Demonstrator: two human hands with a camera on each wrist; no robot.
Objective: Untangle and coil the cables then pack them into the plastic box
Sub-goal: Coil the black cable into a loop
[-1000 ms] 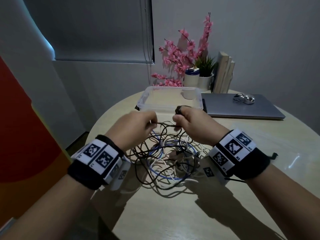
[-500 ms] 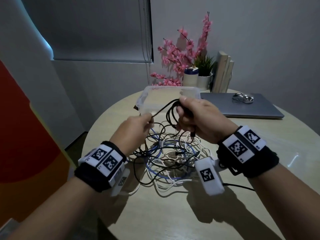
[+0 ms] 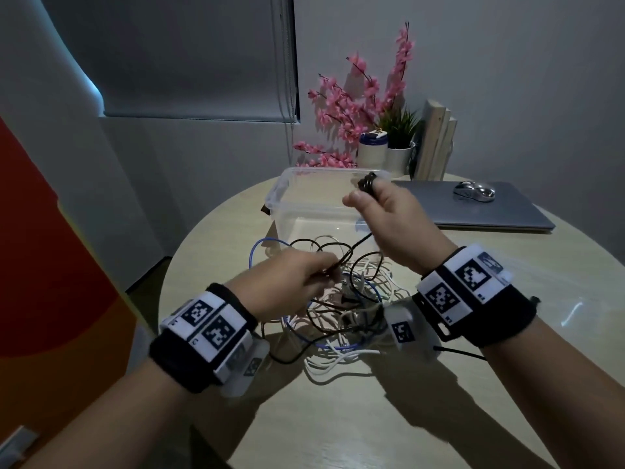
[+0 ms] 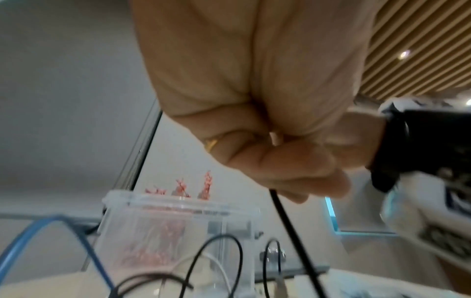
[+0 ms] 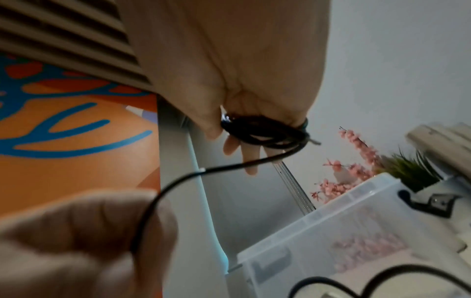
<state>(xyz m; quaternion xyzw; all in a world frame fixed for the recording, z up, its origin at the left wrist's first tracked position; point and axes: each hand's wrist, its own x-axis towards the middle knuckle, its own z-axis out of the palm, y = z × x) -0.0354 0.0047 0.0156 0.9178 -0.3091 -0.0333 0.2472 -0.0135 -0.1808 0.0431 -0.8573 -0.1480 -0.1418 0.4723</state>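
Raised since earlier: right hand [image 3: 385, 214] gripping black cable [image 5: 265, 135] coil, seemingly above plastic box [image 3: 280, 194] rim; left hand [image 3: 291, 282] pinches its strand.

I wear a black wristband [image 3: 189, 363] on my left wrist and another [image 3: 500, 316] on my right, each carrying white blocks printed with black square markers. A gold ring [image 4: 213, 143] circles one left finger

A clear plastic box [image 3: 280, 198] stands open and upright. Just in front of it lies a tangle of black, white and blue cables [image 3: 338, 309]. One black cable [image 3: 358, 243] rises from the tangle, partly wound into a small coil [image 5: 265, 133] above the box's near edge.
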